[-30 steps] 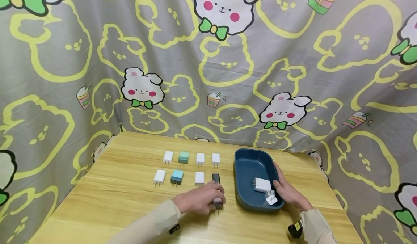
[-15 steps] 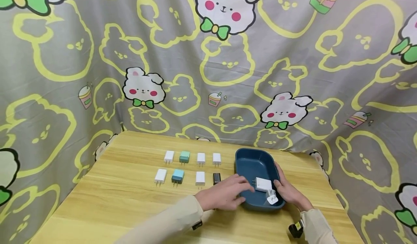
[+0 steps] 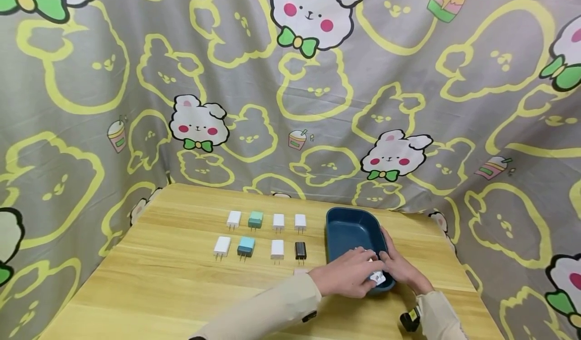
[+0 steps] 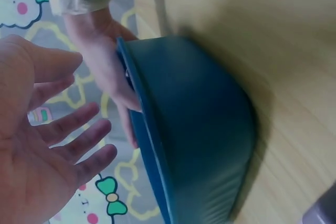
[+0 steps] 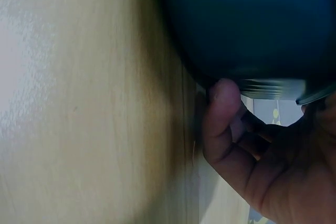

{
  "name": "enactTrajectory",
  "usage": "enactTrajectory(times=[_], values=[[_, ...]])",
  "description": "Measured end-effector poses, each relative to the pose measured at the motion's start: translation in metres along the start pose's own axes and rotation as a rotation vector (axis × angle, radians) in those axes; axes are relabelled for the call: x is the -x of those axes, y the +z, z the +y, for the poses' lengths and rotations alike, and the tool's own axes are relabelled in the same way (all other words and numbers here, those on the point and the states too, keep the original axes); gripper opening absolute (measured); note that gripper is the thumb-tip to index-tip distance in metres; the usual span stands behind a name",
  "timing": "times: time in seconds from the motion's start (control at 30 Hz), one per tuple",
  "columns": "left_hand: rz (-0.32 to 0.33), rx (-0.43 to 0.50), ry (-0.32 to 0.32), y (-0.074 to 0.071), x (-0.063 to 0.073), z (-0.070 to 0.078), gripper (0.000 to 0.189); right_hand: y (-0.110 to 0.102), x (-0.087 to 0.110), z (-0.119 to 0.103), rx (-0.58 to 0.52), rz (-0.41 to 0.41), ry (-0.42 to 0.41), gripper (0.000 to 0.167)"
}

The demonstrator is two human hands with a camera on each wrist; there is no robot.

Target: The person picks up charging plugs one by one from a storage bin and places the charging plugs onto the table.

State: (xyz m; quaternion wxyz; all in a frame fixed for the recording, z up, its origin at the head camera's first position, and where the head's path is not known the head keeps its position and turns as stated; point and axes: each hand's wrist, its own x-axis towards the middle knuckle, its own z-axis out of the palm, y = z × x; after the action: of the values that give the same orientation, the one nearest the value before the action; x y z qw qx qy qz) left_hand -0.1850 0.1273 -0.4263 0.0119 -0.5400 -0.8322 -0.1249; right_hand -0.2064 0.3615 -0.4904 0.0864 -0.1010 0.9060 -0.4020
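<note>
A dark blue rectangular bin [image 3: 351, 235] stands on the table at the right. My right hand [image 3: 401, 268] holds its right wall; in the right wrist view, curled fingers [image 5: 224, 98] lie against the outside. My left hand [image 3: 349, 274] hovers over the bin's near end, fingers loosely bent and spread, and in the left wrist view nothing lies between its fingers [image 4: 86, 140]. Below it a white plug charger [image 3: 378, 278] shows in part inside the bin; the rest of the contents is hidden by the hand.
Left of the bin, several plug chargers stand in rows: white [image 3: 277, 249], light green [image 3: 255, 220], blue [image 3: 246, 246] and black [image 3: 300, 250] ones. A pale charger [image 3: 299, 271] is mostly hidden behind my left sleeve. A patterned curtain [image 3: 317, 103] surrounds the wooden table [image 3: 181, 284].
My left hand has left the dark charger at the near end of the rows and moved right, over the bin. That charger stays on the table. My right hand keeps its hold.
</note>
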Motion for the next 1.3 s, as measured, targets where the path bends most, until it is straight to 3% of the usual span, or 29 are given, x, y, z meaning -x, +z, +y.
enactTrajectory(times=[0.13,0.43,0.9,1.3], values=[[-0.018,-0.017,-0.016,0.005,-0.008,0.001,0.037,-0.001,-0.003,0.001,0.005,-0.001,0.005,0.070],[-0.147,0.057,-0.056,0.024,-0.020,-0.002,0.043,0.000,-0.002,0.000,-0.021,0.005,0.014,0.067],[-0.115,0.029,-0.046,0.031,-0.033,-0.004,0.028,0.000,-0.001,0.001,-0.007,0.020,-0.002,0.067],[-0.131,0.080,-0.055,0.039,-0.043,-0.009,0.041,0.000,0.000,0.003,-0.037,0.023,-0.012,0.070]])
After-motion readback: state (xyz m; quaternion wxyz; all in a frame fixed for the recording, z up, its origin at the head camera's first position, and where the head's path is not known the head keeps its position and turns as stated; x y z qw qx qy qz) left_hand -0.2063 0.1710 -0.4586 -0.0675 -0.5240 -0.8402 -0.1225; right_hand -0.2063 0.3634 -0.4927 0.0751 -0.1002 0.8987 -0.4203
